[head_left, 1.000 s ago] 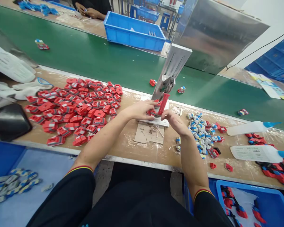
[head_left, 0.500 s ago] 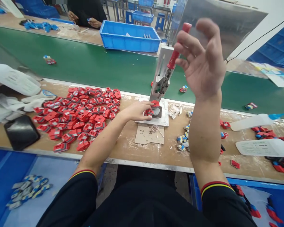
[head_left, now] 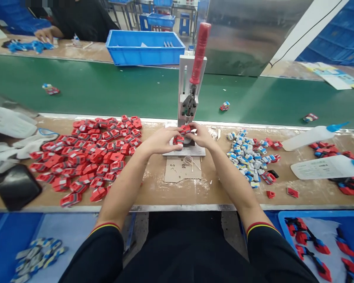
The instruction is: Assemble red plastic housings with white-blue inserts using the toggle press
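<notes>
I have the upper red part, small and blocky, lying roughly flat beneath the plunger of my toggle press, with my left hand at one end and my right hand at the other. The lower red part, pale-patched on its side, sits just below, in my left fingers. The press stands upright, its long red handle pointing up.
</notes>
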`<state>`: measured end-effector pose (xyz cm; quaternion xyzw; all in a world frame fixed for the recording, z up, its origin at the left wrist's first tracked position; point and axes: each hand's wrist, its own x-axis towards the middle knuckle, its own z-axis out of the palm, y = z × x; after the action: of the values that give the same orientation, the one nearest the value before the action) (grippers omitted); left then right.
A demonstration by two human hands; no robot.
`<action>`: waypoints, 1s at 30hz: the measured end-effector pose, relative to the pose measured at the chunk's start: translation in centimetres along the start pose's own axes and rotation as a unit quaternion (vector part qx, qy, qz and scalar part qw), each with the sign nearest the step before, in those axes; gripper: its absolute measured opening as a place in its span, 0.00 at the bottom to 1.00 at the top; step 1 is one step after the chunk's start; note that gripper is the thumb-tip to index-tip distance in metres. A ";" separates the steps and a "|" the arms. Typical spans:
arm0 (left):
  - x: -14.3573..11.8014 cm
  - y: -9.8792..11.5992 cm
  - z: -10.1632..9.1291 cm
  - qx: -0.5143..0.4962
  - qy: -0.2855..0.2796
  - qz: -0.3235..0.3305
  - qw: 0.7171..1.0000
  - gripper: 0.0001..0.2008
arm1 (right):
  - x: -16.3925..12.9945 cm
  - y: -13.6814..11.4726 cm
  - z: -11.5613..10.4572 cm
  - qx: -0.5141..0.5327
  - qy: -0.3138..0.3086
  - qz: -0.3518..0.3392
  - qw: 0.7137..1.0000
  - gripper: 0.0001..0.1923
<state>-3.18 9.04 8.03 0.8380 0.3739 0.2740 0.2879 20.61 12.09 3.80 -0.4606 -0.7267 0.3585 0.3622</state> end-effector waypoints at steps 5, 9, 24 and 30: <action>-1.1 -1.0 1.4 -0.306 0.247 -0.090 0.915 0.20 | -0.5 3.6 -6.3 0.049 0.095 0.069 0.992 0.22; -1.6 -0.9 2.7 -0.584 0.310 -0.178 0.729 0.13 | 3.4 6.4 -10.2 -0.115 0.168 0.155 0.967 0.20; -0.1 -1.1 4.0 -0.511 0.284 -0.209 0.784 0.20 | 10.9 3.4 -12.2 -0.190 0.219 0.083 0.953 0.25; 1.4 -2.8 3.5 -0.219 0.246 -0.140 0.934 0.29 | 11.0 -5.8 -13.0 -0.069 0.261 -0.232 0.935 0.26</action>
<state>-1.36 10.73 4.06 0.5996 0.4777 0.5035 0.3985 25.92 22.91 17.16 -0.3801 -0.7163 0.0811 0.5795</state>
